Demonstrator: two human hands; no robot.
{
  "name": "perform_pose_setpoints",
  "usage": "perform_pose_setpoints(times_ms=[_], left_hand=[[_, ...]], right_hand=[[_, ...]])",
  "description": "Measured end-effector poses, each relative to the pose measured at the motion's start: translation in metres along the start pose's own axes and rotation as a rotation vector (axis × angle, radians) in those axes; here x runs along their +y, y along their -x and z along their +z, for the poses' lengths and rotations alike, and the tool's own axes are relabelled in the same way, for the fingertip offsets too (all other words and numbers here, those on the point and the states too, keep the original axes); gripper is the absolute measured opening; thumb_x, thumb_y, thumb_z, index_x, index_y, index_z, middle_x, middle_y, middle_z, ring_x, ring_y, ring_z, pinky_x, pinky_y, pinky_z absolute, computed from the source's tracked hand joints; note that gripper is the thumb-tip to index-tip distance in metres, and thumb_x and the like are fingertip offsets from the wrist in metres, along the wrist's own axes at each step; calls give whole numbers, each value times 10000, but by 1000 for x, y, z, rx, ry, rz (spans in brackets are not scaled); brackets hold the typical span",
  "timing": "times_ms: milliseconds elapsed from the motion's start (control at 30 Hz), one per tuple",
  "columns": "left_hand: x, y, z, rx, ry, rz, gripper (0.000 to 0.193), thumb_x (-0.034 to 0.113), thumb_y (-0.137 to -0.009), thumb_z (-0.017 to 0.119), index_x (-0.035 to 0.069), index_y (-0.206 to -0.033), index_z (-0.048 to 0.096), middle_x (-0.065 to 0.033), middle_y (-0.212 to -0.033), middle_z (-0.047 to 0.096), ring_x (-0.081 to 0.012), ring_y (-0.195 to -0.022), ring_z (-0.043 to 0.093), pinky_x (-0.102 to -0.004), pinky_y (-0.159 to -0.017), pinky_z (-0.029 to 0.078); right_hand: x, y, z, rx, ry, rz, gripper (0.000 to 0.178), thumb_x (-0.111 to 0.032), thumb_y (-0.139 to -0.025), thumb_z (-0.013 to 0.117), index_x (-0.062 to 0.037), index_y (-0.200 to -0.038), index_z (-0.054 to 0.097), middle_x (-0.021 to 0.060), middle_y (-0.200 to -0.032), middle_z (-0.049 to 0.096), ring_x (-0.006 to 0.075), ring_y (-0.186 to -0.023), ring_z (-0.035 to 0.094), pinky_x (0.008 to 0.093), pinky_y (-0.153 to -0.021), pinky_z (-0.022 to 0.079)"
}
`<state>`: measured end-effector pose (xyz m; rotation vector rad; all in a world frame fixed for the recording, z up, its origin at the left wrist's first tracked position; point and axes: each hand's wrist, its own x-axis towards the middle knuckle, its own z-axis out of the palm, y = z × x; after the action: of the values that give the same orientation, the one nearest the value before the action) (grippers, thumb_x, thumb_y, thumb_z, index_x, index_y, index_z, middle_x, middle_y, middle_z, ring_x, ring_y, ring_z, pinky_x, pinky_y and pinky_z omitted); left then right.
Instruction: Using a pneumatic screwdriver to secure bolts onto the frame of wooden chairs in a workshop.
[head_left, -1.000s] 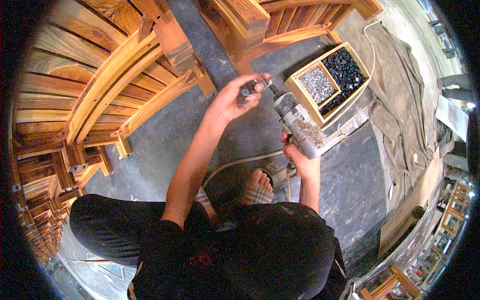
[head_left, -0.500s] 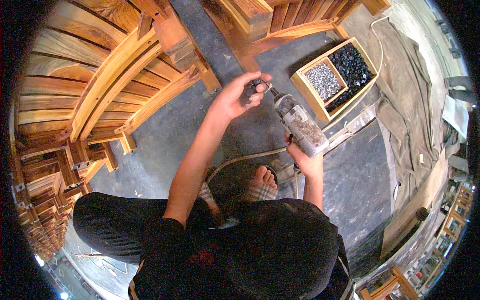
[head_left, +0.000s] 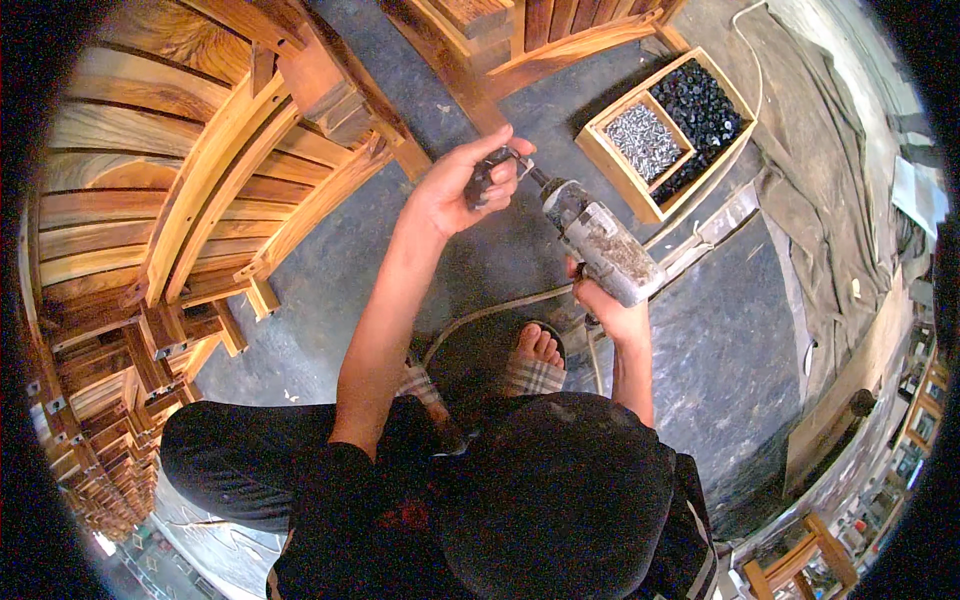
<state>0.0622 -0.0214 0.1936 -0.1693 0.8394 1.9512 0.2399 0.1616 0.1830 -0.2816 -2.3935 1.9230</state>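
My right hand is wrapped round the handle of a worn grey power screwdriver. Its bit points up and left toward my other hand. Several small black plastic pieces are in my left hand, its fingers curled round them. Between the left fingertips and the driver's bit there is something small; whether it is a screw is too blurred to tell. Just right of the driver's nose stands a divided wooden box. Silvery screws fill its smaller compartment, and black plastic pieces lie in the other.
Slatted wooden furniture stands at the left, with more wooden frames at the top. A pale cord runs across the dark floor sheet near my foot. Crumpled brown cloth lies at the right.
My left hand has shifted slightly left, still holding the black pieces. The driver stays in my right hand, its bit close to the left fingertips. The whole view has moved a little.
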Motion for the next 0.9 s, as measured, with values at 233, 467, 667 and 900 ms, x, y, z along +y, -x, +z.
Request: perform_pose_setpoints(times_ms=[233,467,667,900], left_hand=[[9,4,4,88,-65,-57,307,341,-936,531,44,-992,580,36,-573,410,-74,-438,356,-223,-378,268],[9,3,14,115,-111,-7,320,340,-938,528,44,-1051,575,40,-582,423,-73,-439,367,-220,-382,279],[2,0,34,116,-24,223,351,325,-944,517,44,-1152,549,44,-598,428,-74,-471,373,-213,-427,307],[-2,13,49,63,176,316,343,320,-946,514,57,-1166,528,38,-638,437,-75,-505,383,-211,-449,307]], right_hand=[[10,-4,-3,-43,-28,-118,286,42,-662,587,1,-942,628,43,-846,643,149,-779,596,285,-692,477],[15,-6,1,15,152,-157,280,-47,-632,622,-70,-904,683,84,-877,693,227,-801,645,336,-797,474],[13,-12,28,43,-123,-51,272,55,-700,564,-14,-957,618,27,-872,616,128,-769,571,262,-661,454],[5,-17,28,123,-13,-233,202,-54,-662,641,-96,-856,677,65,-835,691,242,-799,657,356,-721,506]])
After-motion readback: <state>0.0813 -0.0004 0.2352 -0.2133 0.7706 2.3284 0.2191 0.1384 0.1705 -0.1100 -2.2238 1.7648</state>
